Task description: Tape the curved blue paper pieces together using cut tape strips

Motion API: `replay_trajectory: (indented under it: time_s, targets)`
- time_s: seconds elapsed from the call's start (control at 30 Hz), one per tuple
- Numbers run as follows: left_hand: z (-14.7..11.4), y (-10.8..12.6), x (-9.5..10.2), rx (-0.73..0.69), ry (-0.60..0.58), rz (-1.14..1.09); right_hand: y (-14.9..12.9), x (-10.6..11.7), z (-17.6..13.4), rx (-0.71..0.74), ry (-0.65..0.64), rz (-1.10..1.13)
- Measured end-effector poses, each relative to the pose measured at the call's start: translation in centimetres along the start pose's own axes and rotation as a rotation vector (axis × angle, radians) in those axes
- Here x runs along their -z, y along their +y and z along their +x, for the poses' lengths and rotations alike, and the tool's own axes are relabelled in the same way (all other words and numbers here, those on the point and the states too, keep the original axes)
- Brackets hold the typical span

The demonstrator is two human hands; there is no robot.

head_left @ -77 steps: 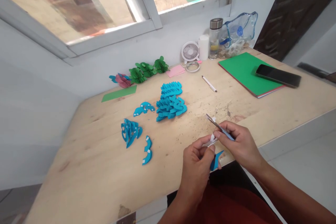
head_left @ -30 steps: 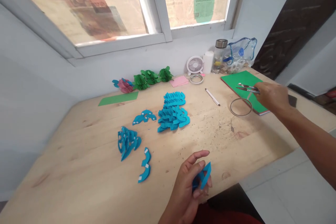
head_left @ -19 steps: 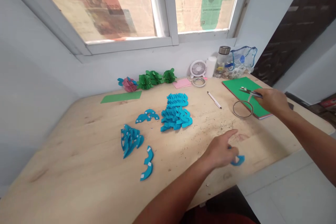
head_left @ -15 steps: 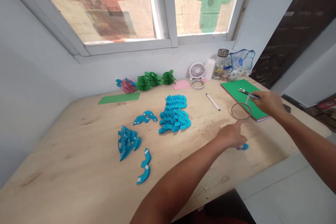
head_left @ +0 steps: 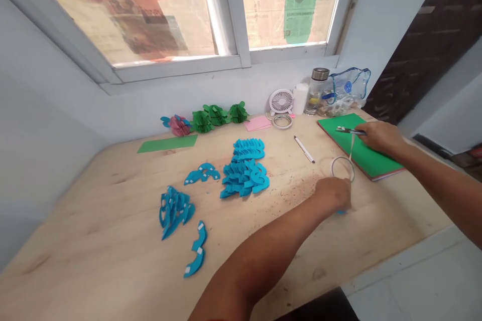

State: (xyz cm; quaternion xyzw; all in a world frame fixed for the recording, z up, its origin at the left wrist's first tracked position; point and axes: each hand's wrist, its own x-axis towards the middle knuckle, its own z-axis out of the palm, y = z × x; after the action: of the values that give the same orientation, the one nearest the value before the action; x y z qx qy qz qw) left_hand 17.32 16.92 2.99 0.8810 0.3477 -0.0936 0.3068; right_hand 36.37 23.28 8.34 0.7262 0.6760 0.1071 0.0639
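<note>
Spanning the gap between tape roll and scissors, a narrow pale tape strip runs up to the fingers of the right hand. The tape roll is located over the right-hand part of the bench, just beside the near-left edge of the green paper stack; contact between roll and bench cannot be determined. The right-hand fingers are clasped around the scissors handles, with the blades directed toward the left edge of the bench and small white scraps at the blades. The left hand is positioned at the lower rim of the tape roll; its fingers are largely hidden, so their grip cannot be told. A blue paper piece shows directly below that hand. Toward the bench centre lie a white pen, scattered debris and a stack of blue paper shapes. Toward the left edge are a blue pile and two blue arc pieces bearing white patches. Along the back edge stand green paper figures, a small fan, a white cylinder and a bottle.
</note>
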Motion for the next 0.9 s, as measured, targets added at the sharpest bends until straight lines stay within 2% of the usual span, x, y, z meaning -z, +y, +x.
replay_trajectory:
  time_s: [0.27, 0.53, 0.73, 0.9]
  targets:
    - [-0.8, -1.0, -0.1, -0.053, 0.022, 0.009, -2.1, 0.6, 2.0, 0.035, -0.028, -0.027]
    - [-0.5, -0.6, -0.6, -0.018, 0.117, 0.007, -4.1, -0.2, 1.8, 0.089, 0.002, -0.022]
    - [0.3, -0.1, -0.4, -0.039, 0.128, 0.031, -3.7, -0.7, 1.9, 0.092, 0.008, 0.011]
    - [0.6, -0.2, 0.3, -0.104, 0.083, 0.086, -2.8, 0.2, 2.6, 0.094, -0.004, 0.017]
